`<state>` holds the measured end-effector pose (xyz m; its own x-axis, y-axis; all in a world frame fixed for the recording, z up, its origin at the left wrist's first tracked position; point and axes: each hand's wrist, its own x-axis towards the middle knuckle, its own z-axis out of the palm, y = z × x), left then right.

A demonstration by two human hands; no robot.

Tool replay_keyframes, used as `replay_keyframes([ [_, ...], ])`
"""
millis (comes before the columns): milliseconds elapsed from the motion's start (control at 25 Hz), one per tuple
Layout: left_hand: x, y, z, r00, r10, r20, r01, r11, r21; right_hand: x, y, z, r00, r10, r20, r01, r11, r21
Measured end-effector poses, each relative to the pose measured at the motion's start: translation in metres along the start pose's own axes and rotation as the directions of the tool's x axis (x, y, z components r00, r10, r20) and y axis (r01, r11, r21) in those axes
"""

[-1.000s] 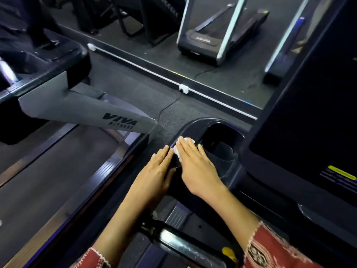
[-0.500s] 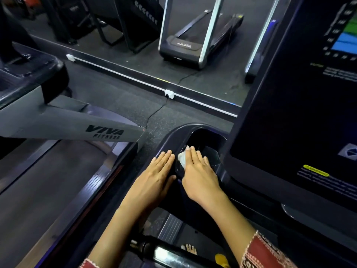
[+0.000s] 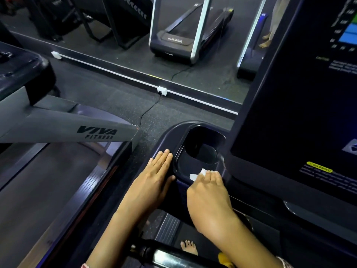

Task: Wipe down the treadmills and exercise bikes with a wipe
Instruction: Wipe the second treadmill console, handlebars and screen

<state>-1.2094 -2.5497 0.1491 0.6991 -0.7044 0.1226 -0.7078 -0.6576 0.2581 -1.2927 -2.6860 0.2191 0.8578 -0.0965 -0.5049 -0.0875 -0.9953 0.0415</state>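
I see my left hand point(image 3: 152, 182) lying flat at lower centre, fingers straight and together, on the left rim of the treadmill's cup tray point(image 3: 170, 135). My right hand point(image 3: 208, 202), just right of it, has its fingers bent down over the white wipe point(image 3: 194, 176), gripping it against the tray's near ledge; a corner pokes out past the fingertips. The dark console screen point(image 3: 289, 93) fills the right side. A grey neighbouring treadmill point(image 3: 58, 128) sits at centre left.
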Motion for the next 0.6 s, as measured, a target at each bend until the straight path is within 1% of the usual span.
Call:
replay_keyframes([
  [80, -0.001, -0.001, -0.001, 1.0, 0.018, -0.002, -0.018, 1.0, 0.012, -0.001, -0.002, 0.003, 0.989, -0.102, -0.11, 0.117, 0.983, 0.138],
  [120, -0.002, -0.002, -0.003, 1.0, 0.026, -0.006, -0.026, 0.999, 0.025, 0.0, 0.0, 0.005, 0.976, -0.148, -0.157, 0.181, 0.959, 0.217],
  [200, -0.006, -0.003, -0.004, 0.999, 0.043, -0.024, -0.041, 0.998, 0.057, 0.001, 0.003, 0.011, 0.958, -0.214, -0.192, 0.271, 0.896, 0.351],
  [240, -0.009, -0.004, -0.005, 0.999, 0.04, -0.036, -0.038, 0.998, 0.057, 0.0, 0.005, 0.016, 0.945, -0.248, -0.212, 0.313, 0.873, 0.373],
  [320, -0.017, -0.006, -0.004, 0.998, 0.023, -0.05, -0.021, 0.999, 0.046, -0.004, 0.005, 0.025, 0.92, -0.295, -0.257, 0.373, 0.86, 0.349],
  [440, -0.027, -0.01, -0.004, 1.0, -0.027, 0.013, 0.026, 0.998, 0.054, 0.018, -0.007, 0.022, 0.867, -0.342, -0.362, 0.449, 0.852, 0.271],
  [520, -0.037, -0.011, -0.009, 0.99, -0.138, 0.038, 0.139, 0.989, -0.046, 0.037, -0.019, 0.014, 0.855, -0.318, -0.411, 0.45, 0.848, 0.281],
  [560, -0.043, -0.011, -0.008, 0.979, -0.199, 0.04, 0.202, 0.974, -0.106, 0.042, -0.023, 0.013, 0.851, -0.33, -0.409, 0.456, 0.851, 0.262],
  [600, -0.051, -0.011, -0.01, 0.966, -0.252, 0.061, 0.259, 0.955, -0.146, 0.045, -0.026, 0.017, 0.831, -0.387, -0.4, 0.497, 0.84, 0.219],
])
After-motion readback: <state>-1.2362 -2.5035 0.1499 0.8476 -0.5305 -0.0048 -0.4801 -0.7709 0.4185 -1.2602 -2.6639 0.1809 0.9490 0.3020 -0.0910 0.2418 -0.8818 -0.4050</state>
